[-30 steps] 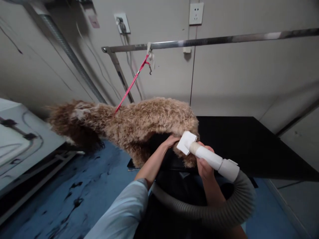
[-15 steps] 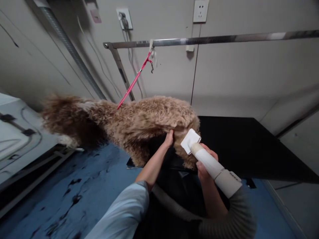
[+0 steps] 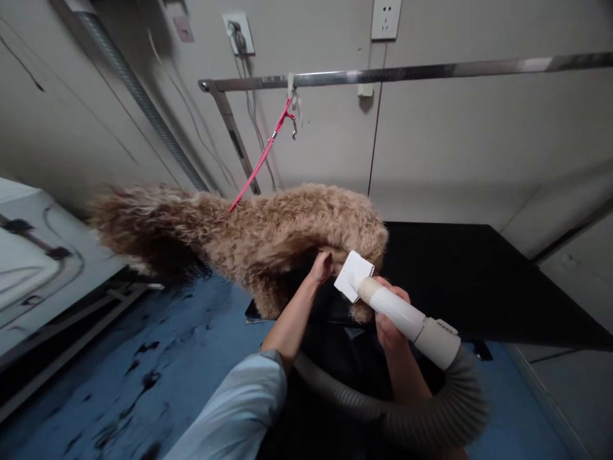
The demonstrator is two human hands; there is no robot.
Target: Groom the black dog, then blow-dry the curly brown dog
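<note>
We are gripping the dryer nozzle (image 3: 389, 308) in our right hand (image 3: 389, 326), while our left hand (image 3: 320, 268) is pinching the dog (image 3: 287, 230)'s fur on the bench (image 3: 479, 281).

the dog (image 3: 268, 236) stands on the table (image 3: 479, 281), under the bar (image 3: 407, 70). the leash (image 3: 261, 163) runs to its 12 o'clock. the nozzle (image 3: 354, 276) sits at its 4 o'clock, the hose (image 3: 431, 409) trailing toward 6.

socket (image 3: 385, 19) sitting on wall | bar (image 3: 431, 69) spanning above | pipe (image 3: 138, 99) running diagonally | blue floor (image 3: 158, 358) showing dark marks
</note>
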